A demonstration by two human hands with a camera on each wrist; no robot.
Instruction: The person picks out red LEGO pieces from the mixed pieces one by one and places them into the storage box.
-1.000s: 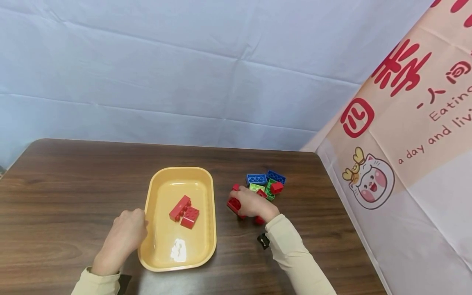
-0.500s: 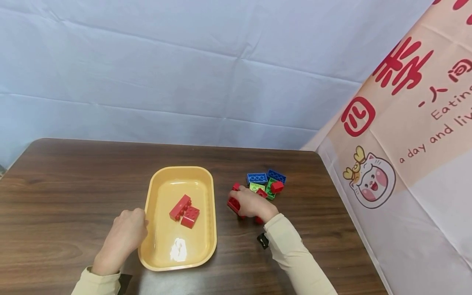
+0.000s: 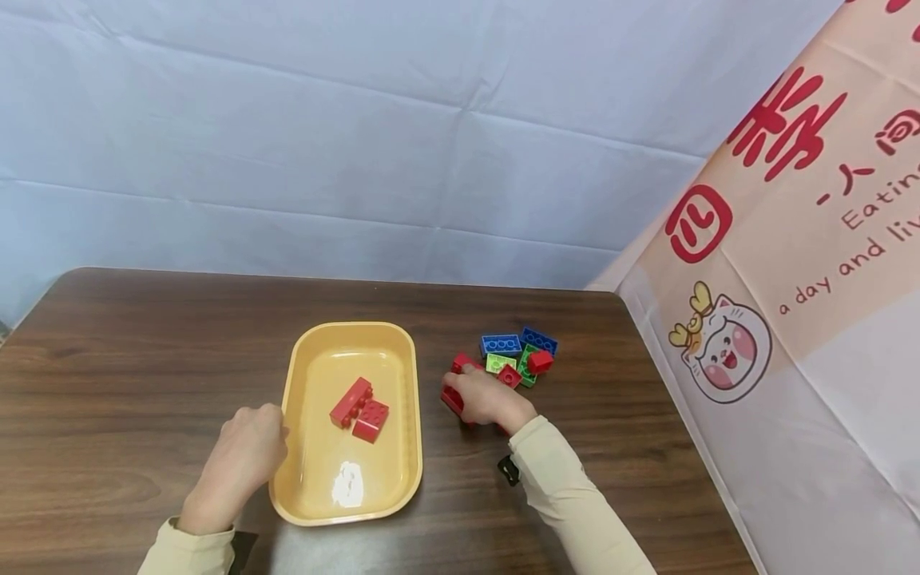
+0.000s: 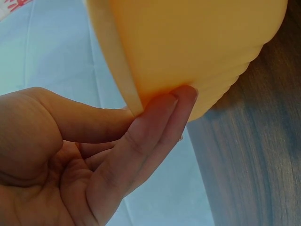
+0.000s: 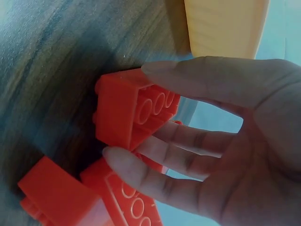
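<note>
My left hand (image 3: pixel 240 459) pinches the left rim of the yellow tray (image 3: pixel 323 471); in the left wrist view the thumb is on one side of the tray wall (image 4: pixel 164 47) and the fingers on the other. Inside the tray lie two red toy bricks, a long one (image 3: pixel 351 402) and a shorter one (image 3: pixel 370 421). To the tray's right, my right hand (image 3: pixel 489 397) pinches a red brick (image 5: pixel 115 110) between thumb and fingers, its hollow underside facing the palm. Another red brick (image 5: pixel 120 183) lies against the fingers, and a further one (image 5: pixel 61 193) beside it.
Beyond my right hand sit two blue bricks (image 3: pixel 501 344), a lime brick (image 3: pixel 501 362), a green brick (image 3: pixel 528 367) and small red bricks (image 3: pixel 541 362) on the brown table (image 3: pixel 180 335). A white cloth (image 3: pixel 287 144) hangs behind, and a printed banner (image 3: pixel 776 239) on the right.
My right hand has shifted slightly left with the red brick between its fingers, baring more of a small red brick by the lime one. The left hand and tray stay put.
</note>
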